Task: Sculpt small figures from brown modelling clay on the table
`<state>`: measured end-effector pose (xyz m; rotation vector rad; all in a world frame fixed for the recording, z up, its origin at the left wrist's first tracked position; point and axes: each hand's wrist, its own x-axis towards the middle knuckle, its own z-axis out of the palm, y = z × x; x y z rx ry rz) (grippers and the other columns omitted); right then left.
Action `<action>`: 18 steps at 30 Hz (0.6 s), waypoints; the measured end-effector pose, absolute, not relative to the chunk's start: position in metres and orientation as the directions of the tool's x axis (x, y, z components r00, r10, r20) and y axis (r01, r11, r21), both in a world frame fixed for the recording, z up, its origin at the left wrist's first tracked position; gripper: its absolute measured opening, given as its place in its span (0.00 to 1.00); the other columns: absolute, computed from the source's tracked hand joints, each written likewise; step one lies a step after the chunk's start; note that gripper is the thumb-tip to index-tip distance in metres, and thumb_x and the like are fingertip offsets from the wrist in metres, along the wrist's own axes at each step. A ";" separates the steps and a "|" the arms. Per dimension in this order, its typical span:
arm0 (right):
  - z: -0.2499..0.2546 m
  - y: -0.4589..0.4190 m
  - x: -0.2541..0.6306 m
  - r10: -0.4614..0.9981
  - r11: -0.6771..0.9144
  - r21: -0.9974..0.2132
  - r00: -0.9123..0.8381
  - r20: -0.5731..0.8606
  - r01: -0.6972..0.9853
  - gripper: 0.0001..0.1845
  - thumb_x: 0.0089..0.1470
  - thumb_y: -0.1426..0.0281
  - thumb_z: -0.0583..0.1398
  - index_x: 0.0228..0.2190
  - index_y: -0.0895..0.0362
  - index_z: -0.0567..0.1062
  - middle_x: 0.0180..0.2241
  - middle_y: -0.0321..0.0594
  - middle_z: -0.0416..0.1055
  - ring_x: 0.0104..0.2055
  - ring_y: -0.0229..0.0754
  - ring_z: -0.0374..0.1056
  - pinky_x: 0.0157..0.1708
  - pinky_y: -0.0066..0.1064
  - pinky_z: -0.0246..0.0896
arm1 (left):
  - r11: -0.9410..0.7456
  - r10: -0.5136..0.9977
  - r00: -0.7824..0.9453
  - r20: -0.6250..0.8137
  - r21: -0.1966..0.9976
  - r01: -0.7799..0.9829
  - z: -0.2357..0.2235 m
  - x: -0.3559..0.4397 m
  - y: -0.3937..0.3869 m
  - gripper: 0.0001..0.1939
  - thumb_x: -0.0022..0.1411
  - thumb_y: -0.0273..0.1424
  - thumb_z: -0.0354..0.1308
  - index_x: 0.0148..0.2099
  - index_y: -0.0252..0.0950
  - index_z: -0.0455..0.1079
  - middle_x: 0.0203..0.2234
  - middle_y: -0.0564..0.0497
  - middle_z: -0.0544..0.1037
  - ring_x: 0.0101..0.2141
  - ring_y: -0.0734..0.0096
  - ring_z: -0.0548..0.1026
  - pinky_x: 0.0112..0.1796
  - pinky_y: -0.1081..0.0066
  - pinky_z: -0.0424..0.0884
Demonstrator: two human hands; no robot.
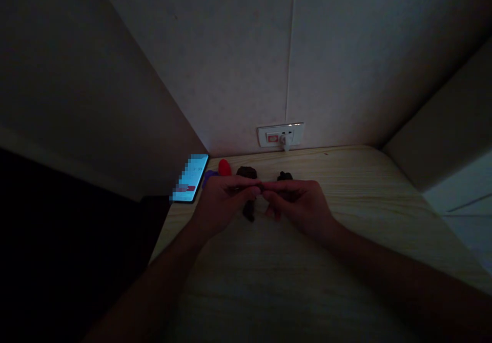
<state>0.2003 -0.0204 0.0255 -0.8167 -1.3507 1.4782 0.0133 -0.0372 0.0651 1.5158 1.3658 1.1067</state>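
My left hand (226, 194) and my right hand (298, 199) meet over the table, thumbs and fingertips pinched together. Between them is a small dark brown piece (261, 186) that looks like modelling clay, mostly hidden by the fingers. Just behind the hands lies a brown lump (246, 171), and a second dark brown piece (249, 212) shows below the left fingertips. Past the right fingers sits a black lump (285, 176). A red lump (225, 167) and a purple lump (209, 176) lie beyond my left hand, the purple one partly covered.
Light wood grain marks the table (365, 204), dimly lit. At its left edge a phone (191, 179) lies with its screen glowing. A wall socket (281, 135) with a white plug (286, 141) sits low on the wall behind. A pale box-like surface (461, 189) stands to the right.
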 end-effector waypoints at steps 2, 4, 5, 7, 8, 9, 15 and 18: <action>0.027 -0.020 0.201 0.932 0.068 -0.983 -0.341 0.124 -0.172 0.13 0.52 0.61 0.70 0.37 0.55 0.86 0.21 0.37 0.80 0.18 0.36 0.71 0.18 0.27 0.70 | -0.135 0.991 0.023 0.135 0.941 0.310 0.064 0.015 -0.039 0.07 0.55 0.29 0.72 0.38 0.41 0.85 0.32 0.49 0.87 0.33 0.61 0.82 0.37 0.64 0.78; 0.027 -0.020 0.201 0.936 0.080 -0.987 -0.330 0.122 -0.139 0.12 0.53 0.61 0.70 0.36 0.55 0.86 0.21 0.37 0.79 0.18 0.36 0.71 0.18 0.26 0.70 | -0.150 0.988 0.001 0.157 0.939 0.310 0.061 0.016 -0.041 0.06 0.55 0.28 0.72 0.38 0.42 0.85 0.32 0.50 0.86 0.33 0.62 0.82 0.38 0.65 0.77; 0.027 -0.020 0.201 0.938 0.083 -0.988 -0.326 0.121 -0.127 0.11 0.54 0.61 0.70 0.36 0.55 0.86 0.21 0.37 0.79 0.18 0.36 0.71 0.18 0.26 0.70 | -0.149 0.987 -0.013 0.160 0.941 0.305 0.059 0.017 -0.042 0.06 0.55 0.29 0.71 0.37 0.43 0.85 0.31 0.50 0.86 0.33 0.62 0.81 0.37 0.65 0.77; 0.026 -0.021 0.201 0.939 0.092 -0.989 -0.320 0.125 -0.118 0.10 0.54 0.61 0.69 0.35 0.55 0.86 0.22 0.37 0.80 0.18 0.36 0.71 0.19 0.25 0.70 | -0.141 0.987 -0.036 0.158 0.947 0.289 0.056 0.018 -0.044 0.05 0.56 0.29 0.71 0.37 0.43 0.85 0.31 0.51 0.86 0.32 0.63 0.81 0.36 0.66 0.77; 0.026 -0.022 0.201 0.938 0.099 -0.988 -0.320 0.131 -0.115 0.10 0.54 0.61 0.69 0.34 0.54 0.86 0.22 0.37 0.79 0.19 0.36 0.71 0.19 0.25 0.69 | -0.138 0.987 -0.043 0.156 0.949 0.284 0.054 0.019 -0.046 0.05 0.56 0.29 0.71 0.37 0.43 0.85 0.31 0.51 0.86 0.32 0.63 0.81 0.36 0.65 0.77; 0.025 -0.023 0.200 0.938 0.106 -0.988 -0.319 0.136 -0.110 0.10 0.54 0.61 0.69 0.34 0.54 0.85 0.22 0.37 0.79 0.18 0.36 0.71 0.18 0.25 0.69 | -0.133 0.987 -0.051 0.153 0.951 0.279 0.053 0.020 -0.047 0.05 0.56 0.29 0.71 0.36 0.43 0.85 0.31 0.51 0.85 0.32 0.63 0.81 0.36 0.65 0.77; 0.024 -0.033 0.200 0.945 0.164 -0.984 -0.276 0.177 -0.070 0.08 0.53 0.64 0.69 0.29 0.55 0.82 0.22 0.37 0.79 0.21 0.37 0.72 0.20 0.25 0.68 | -0.061 0.991 -0.110 0.077 0.987 0.149 0.049 0.030 -0.057 0.02 0.56 0.29 0.70 0.34 0.40 0.81 0.27 0.52 0.83 0.28 0.67 0.79 0.31 0.70 0.76; 0.024 -0.038 0.198 0.940 0.215 -0.975 -0.262 0.221 -0.050 0.07 0.52 0.65 0.70 0.28 0.56 0.81 0.23 0.38 0.80 0.23 0.38 0.75 0.22 0.26 0.70 | -0.032 0.991 -0.130 0.037 0.999 0.043 0.047 0.035 -0.060 0.04 0.54 0.28 0.70 0.33 0.38 0.78 0.25 0.53 0.82 0.26 0.69 0.79 0.28 0.72 0.75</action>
